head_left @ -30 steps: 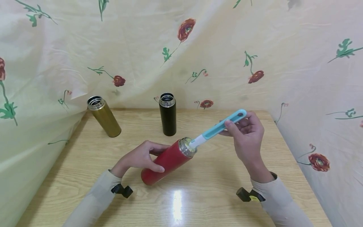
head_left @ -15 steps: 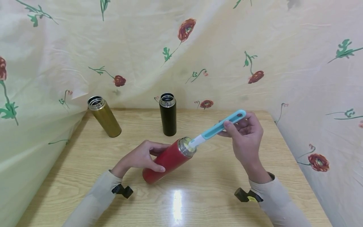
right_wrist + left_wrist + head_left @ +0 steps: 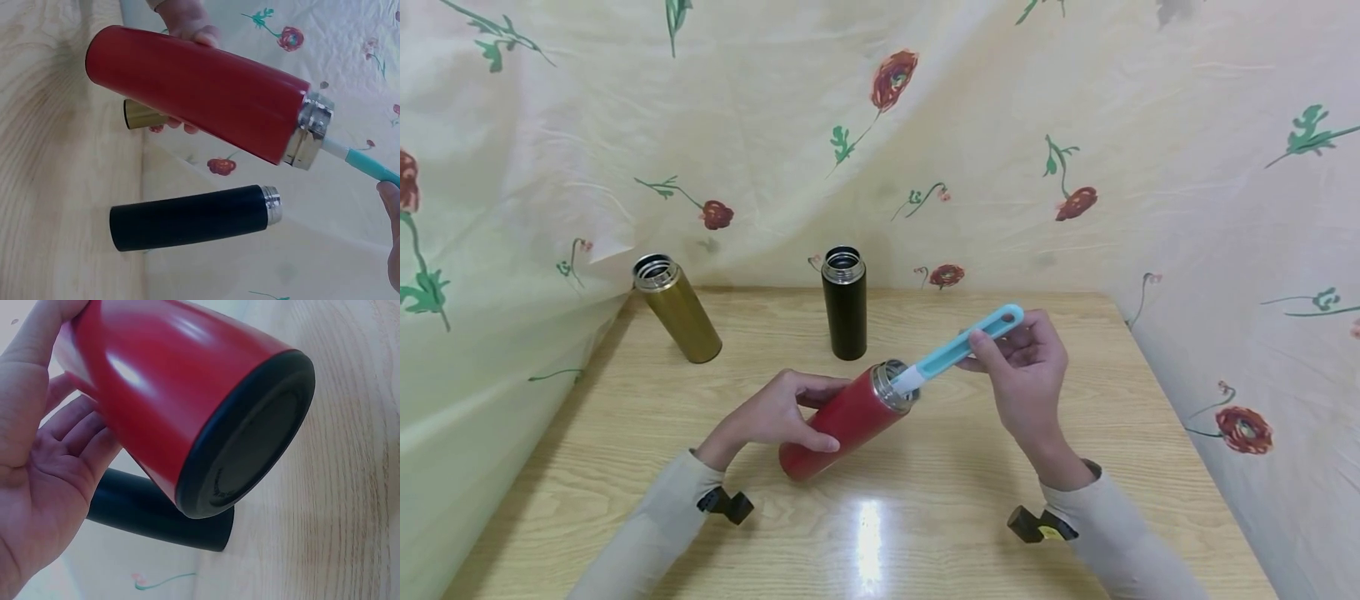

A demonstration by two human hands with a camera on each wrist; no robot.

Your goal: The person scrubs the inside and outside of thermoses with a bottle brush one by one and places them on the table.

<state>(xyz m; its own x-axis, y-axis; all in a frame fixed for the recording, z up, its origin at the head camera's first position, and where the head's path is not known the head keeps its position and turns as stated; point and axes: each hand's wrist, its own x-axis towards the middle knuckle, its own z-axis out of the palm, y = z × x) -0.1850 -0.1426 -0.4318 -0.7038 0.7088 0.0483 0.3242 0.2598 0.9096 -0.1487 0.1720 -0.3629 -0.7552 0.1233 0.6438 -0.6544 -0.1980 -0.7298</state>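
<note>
My left hand (image 3: pixel 775 411) grips a red thermos bottle (image 3: pixel 847 422) round its body. The bottle is tilted, with its open steel mouth up and to the right, and its black base (image 3: pixel 250 434) shows in the left wrist view. My right hand (image 3: pixel 1026 371) pinches the light blue handle of a bottle brush (image 3: pixel 962 346) between thumb and fingers. The brush's white neck passes into the bottle's mouth, and its head is hidden inside. In the right wrist view the bottle's steel neck (image 3: pixel 309 131) surrounds the white shaft.
A black thermos bottle (image 3: pixel 847 312) stands lidless toward the back of the wooden table (image 3: pixel 970 533). To its left is a gold thermos bottle (image 3: pixel 681 312), also open at the top. A flowered cloth (image 3: pixel 760 125) hangs behind and along both sides.
My right hand has moved down and left, pushing the brush deeper into the red thermos bottle. Pale bristles seen earlier at the mouth are now out of sight. The left hand has barely moved.
</note>
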